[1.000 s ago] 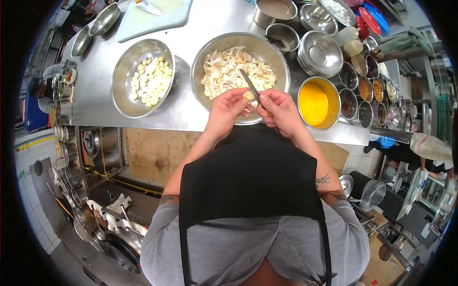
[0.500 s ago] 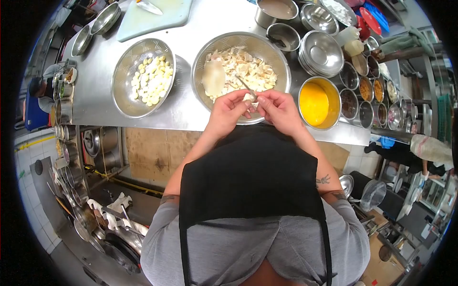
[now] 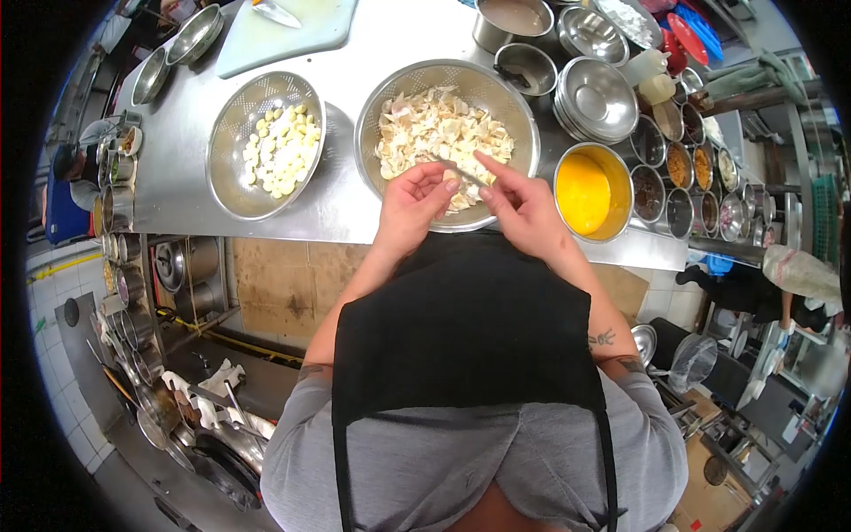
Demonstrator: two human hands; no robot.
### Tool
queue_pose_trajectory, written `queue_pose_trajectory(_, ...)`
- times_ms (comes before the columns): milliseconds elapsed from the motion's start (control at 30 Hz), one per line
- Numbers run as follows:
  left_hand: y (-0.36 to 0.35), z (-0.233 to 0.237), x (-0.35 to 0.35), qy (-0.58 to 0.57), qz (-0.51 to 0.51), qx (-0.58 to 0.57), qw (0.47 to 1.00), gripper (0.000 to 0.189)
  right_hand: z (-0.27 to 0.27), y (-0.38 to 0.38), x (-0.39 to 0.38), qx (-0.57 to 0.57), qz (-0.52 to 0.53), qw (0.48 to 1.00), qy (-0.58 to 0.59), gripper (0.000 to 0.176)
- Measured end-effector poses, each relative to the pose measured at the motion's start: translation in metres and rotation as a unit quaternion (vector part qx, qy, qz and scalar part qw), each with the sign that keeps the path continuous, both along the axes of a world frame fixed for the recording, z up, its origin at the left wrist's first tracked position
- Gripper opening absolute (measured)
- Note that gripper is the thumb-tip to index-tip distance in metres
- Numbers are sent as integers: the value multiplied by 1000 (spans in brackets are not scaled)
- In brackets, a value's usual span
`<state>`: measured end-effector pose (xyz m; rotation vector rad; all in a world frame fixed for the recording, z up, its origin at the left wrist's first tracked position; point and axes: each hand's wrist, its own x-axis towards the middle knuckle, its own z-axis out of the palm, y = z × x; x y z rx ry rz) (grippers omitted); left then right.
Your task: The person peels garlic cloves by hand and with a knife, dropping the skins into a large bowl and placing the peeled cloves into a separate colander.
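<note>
Over the near rim of a perforated steel colander (image 3: 523,106) I hold both hands close together. It contains a heap of papery garlic skins and cloves (image 3: 443,129). My left hand (image 3: 412,208) is closed, pinching a small garlic clove (image 3: 450,176) that the fingers partly cover. In my right hand (image 3: 525,208) is a small knife (image 3: 463,174), its blade pointing left against the clove; the index finger is extended along it. To the left, a second colander (image 3: 226,177) contains peeled pale garlic cloves (image 3: 282,151).
A pot of yellow liquid (image 3: 583,191) stands close beside my right hand. Stacked steel bowls (image 3: 598,99) are behind it. A cutting board (image 3: 292,40) with a knife (image 3: 277,12) lies at the back left. Several ingredient tins line the right side. Another person (image 3: 75,177) is at far left.
My hands have moved slightly apart and the right index finger has straightened. The knife is now angled lower across the clove. A pale blurred piece over the colander's left side has gone from view.
</note>
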<state>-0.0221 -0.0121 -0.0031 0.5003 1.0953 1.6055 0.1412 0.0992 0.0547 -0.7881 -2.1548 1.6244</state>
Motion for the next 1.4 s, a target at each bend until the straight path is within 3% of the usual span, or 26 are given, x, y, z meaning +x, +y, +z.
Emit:
queue_pose_trajectory(200, 0, 19, 5, 74, 25, -23, 997, 35, 16, -3, -5, 60, 40, 997, -30, 43)
queue_pose_trajectory(500, 0, 23, 9, 68, 35, -21, 997, 37, 6, -5, -4, 116, 34, 992, 31, 39)
queue_pose_trajectory(700, -1, 28, 15, 129, 52, -50, 989, 34, -2, -2, -2, 234, 49, 971, 2, 34)
queue_pose_trajectory(800, -2, 21, 13, 167, 29, -50, 984, 33, -8, -1, -2, 155, 11, 986, 63, 29)
queue_pose_trajectory(1000, -2, 32, 16, 132, 28, -17, 991, 31, -18, -4, -7, 101, -65, 989, 91, 25)
queue_pose_trajectory(1200, -1, 28, 10, 132, 40, -24, 990, 36, 17, -2, 3, 70, 21, 996, -60, 41)
queue_pose_trajectory(1300, -4, 28, 4, 162, 40, -47, 985, 35, 22, -7, 1, 141, 64, 988, -14, 49)
queue_pose_trajectory(1400, -5, 36, 5, 139, 26, -64, 988, 35, 16, -6, -1, 178, 64, 982, 0, 44)
